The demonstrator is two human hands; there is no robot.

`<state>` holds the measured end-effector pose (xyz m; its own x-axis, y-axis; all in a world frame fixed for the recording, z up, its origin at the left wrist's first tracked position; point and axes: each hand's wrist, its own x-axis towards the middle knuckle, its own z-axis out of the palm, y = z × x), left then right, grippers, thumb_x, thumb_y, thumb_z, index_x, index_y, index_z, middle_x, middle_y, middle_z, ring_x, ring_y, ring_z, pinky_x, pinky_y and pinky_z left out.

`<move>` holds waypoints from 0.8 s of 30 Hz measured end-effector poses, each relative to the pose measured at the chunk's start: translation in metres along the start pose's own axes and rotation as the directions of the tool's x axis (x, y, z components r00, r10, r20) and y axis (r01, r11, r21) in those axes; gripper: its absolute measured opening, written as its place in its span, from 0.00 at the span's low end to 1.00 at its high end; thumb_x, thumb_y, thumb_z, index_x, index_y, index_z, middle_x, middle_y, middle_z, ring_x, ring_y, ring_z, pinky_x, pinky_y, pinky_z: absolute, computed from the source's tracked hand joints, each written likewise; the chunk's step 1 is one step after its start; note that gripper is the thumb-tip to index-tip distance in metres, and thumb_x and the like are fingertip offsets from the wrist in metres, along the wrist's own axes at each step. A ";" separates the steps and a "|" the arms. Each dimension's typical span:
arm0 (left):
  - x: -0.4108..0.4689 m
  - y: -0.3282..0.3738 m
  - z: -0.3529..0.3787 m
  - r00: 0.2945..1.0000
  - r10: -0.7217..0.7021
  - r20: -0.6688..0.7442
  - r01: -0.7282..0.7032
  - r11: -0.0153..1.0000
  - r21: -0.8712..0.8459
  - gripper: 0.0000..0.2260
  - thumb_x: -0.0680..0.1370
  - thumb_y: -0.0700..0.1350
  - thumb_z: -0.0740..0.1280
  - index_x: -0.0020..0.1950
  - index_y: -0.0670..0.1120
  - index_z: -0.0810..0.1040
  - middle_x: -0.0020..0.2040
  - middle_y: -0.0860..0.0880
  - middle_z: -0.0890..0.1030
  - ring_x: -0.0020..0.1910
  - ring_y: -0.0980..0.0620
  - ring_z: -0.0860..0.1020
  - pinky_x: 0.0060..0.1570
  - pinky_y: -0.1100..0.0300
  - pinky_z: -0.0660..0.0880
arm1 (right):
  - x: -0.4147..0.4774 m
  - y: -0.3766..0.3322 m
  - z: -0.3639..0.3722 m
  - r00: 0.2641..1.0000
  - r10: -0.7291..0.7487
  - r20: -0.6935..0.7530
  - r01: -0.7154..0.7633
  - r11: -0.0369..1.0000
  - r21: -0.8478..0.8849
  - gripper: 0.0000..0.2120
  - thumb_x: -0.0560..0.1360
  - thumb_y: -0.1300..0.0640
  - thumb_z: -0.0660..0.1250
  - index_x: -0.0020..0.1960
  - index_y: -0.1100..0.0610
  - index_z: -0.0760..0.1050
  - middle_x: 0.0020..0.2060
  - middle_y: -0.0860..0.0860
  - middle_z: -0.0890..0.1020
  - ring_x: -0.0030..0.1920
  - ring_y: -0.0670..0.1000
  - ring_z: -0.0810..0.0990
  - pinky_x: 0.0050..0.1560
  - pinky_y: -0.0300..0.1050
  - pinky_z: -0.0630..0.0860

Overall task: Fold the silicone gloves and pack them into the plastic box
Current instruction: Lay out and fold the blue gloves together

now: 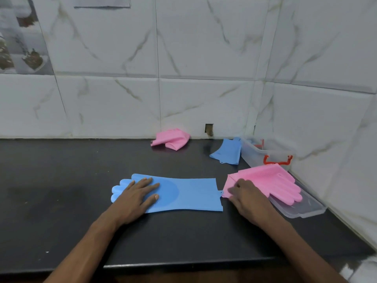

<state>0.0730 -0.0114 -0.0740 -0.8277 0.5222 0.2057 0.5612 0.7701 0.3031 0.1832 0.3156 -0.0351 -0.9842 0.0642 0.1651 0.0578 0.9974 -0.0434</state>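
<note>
A blue silicone glove (191,194) lies flat on the black counter, fingers to the left. My left hand (136,196) presses flat on its palm area, fingers straight. A pink glove (273,180) lies folded at the right, its fingers over the clear lid (306,209). My right hand (246,194) pinches that glove's cuff edge. The clear plastic box (263,153) with red clips stands in the back right corner. A second blue glove (227,152) leans against the box. A crumpled pink glove (171,138) lies by the back wall.
The black counter (71,190) runs to marble-tiled walls behind and on the right. Its front edge (183,264) is close to me. A small dark hole (209,129) shows in the back wall.
</note>
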 end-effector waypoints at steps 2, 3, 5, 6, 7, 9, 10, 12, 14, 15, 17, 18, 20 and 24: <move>0.001 -0.001 0.000 1.000 -0.003 -0.002 0.003 1.000 -0.004 0.22 0.83 0.57 0.56 0.77 0.56 0.64 0.79 0.54 0.60 0.78 0.57 0.54 0.78 0.55 0.46 | -0.003 0.012 0.004 0.998 -0.044 0.045 0.047 0.997 -0.060 0.20 0.82 0.55 0.59 0.74 0.47 0.67 0.68 0.50 0.71 0.66 0.49 0.70 0.67 0.44 0.68; 0.001 0.000 -0.001 1.000 -0.005 -0.005 0.005 1.000 -0.003 0.22 0.83 0.57 0.56 0.77 0.56 0.64 0.79 0.54 0.60 0.78 0.58 0.54 0.78 0.55 0.45 | -0.003 0.018 0.006 0.998 -0.048 0.042 0.052 0.995 -0.084 0.21 0.82 0.56 0.59 0.74 0.46 0.65 0.68 0.50 0.71 0.66 0.49 0.70 0.67 0.43 0.68; 0.001 0.001 -0.001 1.000 -0.006 -0.004 0.006 1.000 0.004 0.22 0.83 0.58 0.55 0.77 0.56 0.64 0.79 0.54 0.59 0.78 0.59 0.53 0.78 0.56 0.44 | -0.004 0.027 0.008 0.999 -0.035 0.003 0.035 0.987 -0.160 0.21 0.82 0.56 0.58 0.73 0.47 0.66 0.69 0.51 0.70 0.67 0.50 0.70 0.66 0.43 0.68; 0.001 0.001 -0.001 1.000 -0.006 0.002 0.006 1.000 0.006 0.23 0.83 0.59 0.54 0.77 0.56 0.63 0.80 0.54 0.57 0.79 0.59 0.52 0.78 0.56 0.42 | -0.006 0.029 0.009 1.000 -0.012 -0.025 0.007 0.979 -0.205 0.19 0.81 0.55 0.59 0.72 0.48 0.67 0.69 0.52 0.70 0.67 0.50 0.69 0.66 0.43 0.68; 0.000 0.001 -0.001 1.000 -0.008 0.018 0.008 1.000 0.011 0.24 0.82 0.60 0.53 0.78 0.57 0.62 0.80 0.54 0.55 0.79 0.59 0.50 0.78 0.56 0.41 | -0.008 0.029 0.010 0.999 0.019 -0.040 -0.028 0.969 -0.245 0.18 0.81 0.54 0.59 0.71 0.48 0.68 0.68 0.52 0.70 0.66 0.51 0.69 0.65 0.43 0.68; -0.002 0.003 0.000 0.997 -0.002 0.080 -0.002 0.999 0.045 0.27 0.81 0.65 0.51 0.79 0.59 0.56 0.81 0.54 0.50 0.79 0.58 0.45 0.78 0.53 0.37 | -0.013 0.027 0.012 0.997 0.070 -0.028 -0.075 0.948 -0.309 0.18 0.80 0.53 0.60 0.70 0.49 0.68 0.67 0.52 0.69 0.65 0.52 0.69 0.63 0.44 0.69; -0.003 0.002 0.001 0.994 0.001 0.114 -0.009 0.998 0.069 0.30 0.79 0.68 0.49 0.80 0.59 0.53 0.81 0.55 0.47 0.79 0.58 0.42 0.77 0.53 0.36 | -0.014 0.025 0.014 0.997 0.069 -0.024 -0.073 0.943 -0.323 0.19 0.80 0.52 0.60 0.70 0.49 0.68 0.68 0.52 0.69 0.65 0.52 0.68 0.63 0.45 0.69; -0.006 0.001 0.000 0.988 0.007 0.152 -0.021 0.996 0.091 0.35 0.75 0.72 0.44 0.80 0.60 0.49 0.81 0.55 0.43 0.79 0.58 0.38 0.77 0.52 0.34 | -0.014 0.020 0.018 0.999 0.029 -0.039 -0.039 0.954 -0.297 0.20 0.80 0.51 0.59 0.72 0.49 0.67 0.68 0.49 0.70 0.65 0.50 0.68 0.65 0.43 0.67; -0.007 0.000 -0.003 0.991 0.008 0.133 -0.012 1.000 0.028 0.34 0.75 0.71 0.42 0.79 0.61 0.51 0.81 0.57 0.45 0.78 0.61 0.39 0.76 0.53 0.33 | -0.014 0.013 0.016 0.998 -0.020 -0.056 0.008 0.979 -0.204 0.23 0.81 0.50 0.56 0.76 0.48 0.62 0.69 0.46 0.71 0.66 0.46 0.67 0.67 0.40 0.64; -0.008 -0.001 -0.004 0.995 0.009 0.094 -0.006 0.999 -0.040 0.32 0.77 0.69 0.43 0.79 0.61 0.54 0.80 0.58 0.48 0.78 0.63 0.41 0.76 0.54 0.33 | -0.016 0.009 0.016 0.997 -0.048 -0.054 0.039 0.987 -0.155 0.23 0.81 0.50 0.56 0.76 0.47 0.61 0.69 0.45 0.71 0.66 0.45 0.67 0.68 0.39 0.62; -0.008 -0.001 -0.006 0.999 0.006 -0.051 -0.015 0.984 -0.178 0.28 0.78 0.65 0.45 0.77 0.60 0.62 0.78 0.61 0.56 0.77 0.67 0.48 0.77 0.57 0.36 | -0.018 0.002 0.014 0.993 -0.100 -0.059 0.097 0.994 -0.053 0.21 0.81 0.50 0.57 0.73 0.47 0.67 0.67 0.45 0.74 0.64 0.45 0.69 0.65 0.38 0.63; -0.006 -0.001 -0.006 0.990 -0.011 -0.140 -0.020 0.976 -0.217 0.27 0.79 0.63 0.46 0.75 0.59 0.66 0.76 0.62 0.61 0.77 0.67 0.52 0.77 0.58 0.38 | -0.018 -0.001 0.013 0.990 -0.114 -0.083 0.115 0.993 0.007 0.20 0.80 0.51 0.58 0.71 0.48 0.70 0.64 0.45 0.76 0.62 0.45 0.71 0.62 0.36 0.65; -0.001 -0.001 -0.007 0.959 -0.060 -0.278 -0.004 0.975 -0.223 0.23 0.80 0.59 0.51 0.71 0.57 0.73 0.72 0.61 0.70 0.74 0.68 0.60 0.77 0.61 0.43 | -0.011 -0.007 0.008 0.986 -0.079 -0.146 0.098 0.986 0.133 0.16 0.79 0.51 0.60 0.66 0.47 0.75 0.59 0.45 0.80 0.56 0.42 0.73 0.55 0.32 0.66; 0.004 -0.003 -0.006 0.949 -0.057 -0.309 0.007 0.987 -0.161 0.15 0.83 0.52 0.58 0.65 0.55 0.79 0.67 0.62 0.75 0.69 0.69 0.65 0.74 0.65 0.48 | 0.048 -0.008 -0.010 0.985 0.087 -0.150 -0.055 0.977 0.205 0.13 0.77 0.58 0.65 0.61 0.54 0.78 0.55 0.51 0.82 0.54 0.49 0.80 0.54 0.36 0.74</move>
<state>0.0682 -0.0145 -0.0682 -0.8179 0.3382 0.4654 0.5479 0.7047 0.4507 0.1370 0.3106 -0.0170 -0.9393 0.1548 0.3062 0.0764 0.9644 -0.2530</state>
